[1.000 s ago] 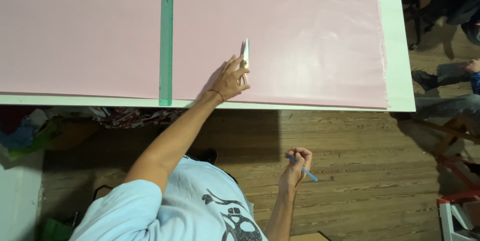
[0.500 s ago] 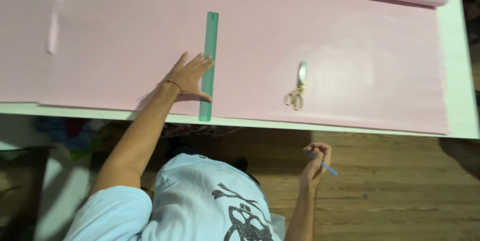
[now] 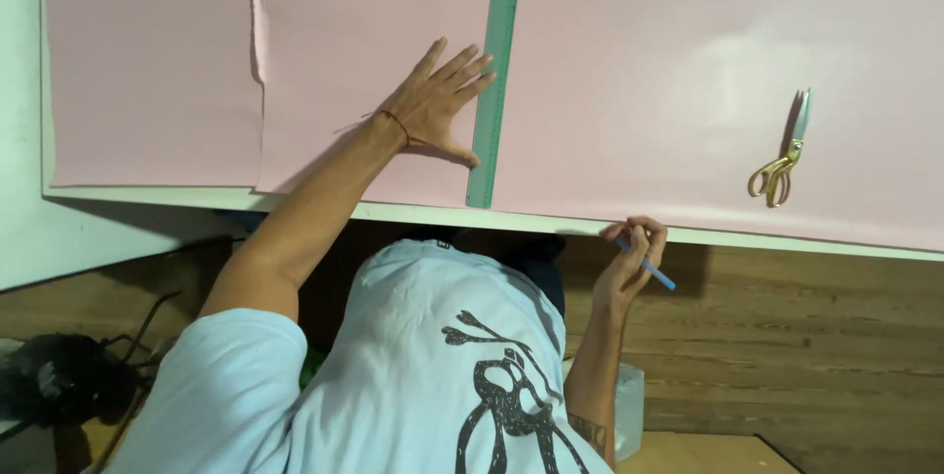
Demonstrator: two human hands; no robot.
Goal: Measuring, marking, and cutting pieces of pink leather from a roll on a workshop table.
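My left hand (image 3: 438, 105) lies flat with fingers spread on the large pink paper sheet (image 3: 669, 61), its fingertips against the left side of a long green ruler (image 3: 497, 71). The ruler runs from the table's near edge straight across the sheet. My right hand (image 3: 629, 263) hovers just below the table's edge, pinching a blue pen (image 3: 657, 272). Gold-handled scissors (image 3: 780, 154) rest on the sheet far to the right, apart from both hands.
A second pink sheet (image 3: 147, 61) lies left of a cut line on the white table (image 3: 295, 201). A wooden floor (image 3: 806, 336) shows below, with a black object (image 3: 54, 376) at lower left and a translucent container (image 3: 629, 405) by my right forearm.
My left hand left the scissors on the paper, moved left to the ruler and now presses flat beside it. My right hand with the pen rose to the table edge.
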